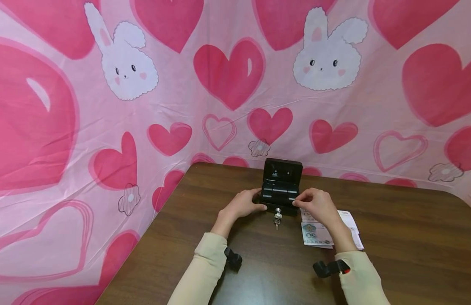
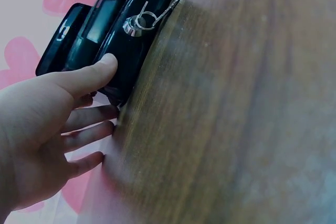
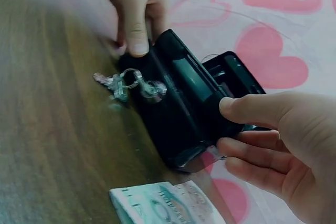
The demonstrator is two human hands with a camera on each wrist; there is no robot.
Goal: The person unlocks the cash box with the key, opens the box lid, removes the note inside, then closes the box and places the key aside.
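Note:
A small black cash box stands on the table with its lid raised. Keys on a ring hang from its front lock. My left hand steadies the box's left end; in the left wrist view its thumb lies over the front part and the other fingers spread along the side. My right hand pinches the black inner tray at its right end, thumb on top and fingers beneath. The tray sits tilted up inside the box.
Banknotes, one showing a 50, lie on the brown wooden table right of the box, partly under my right forearm. A pink cloth with hearts and rabbits hangs behind and along the left side.

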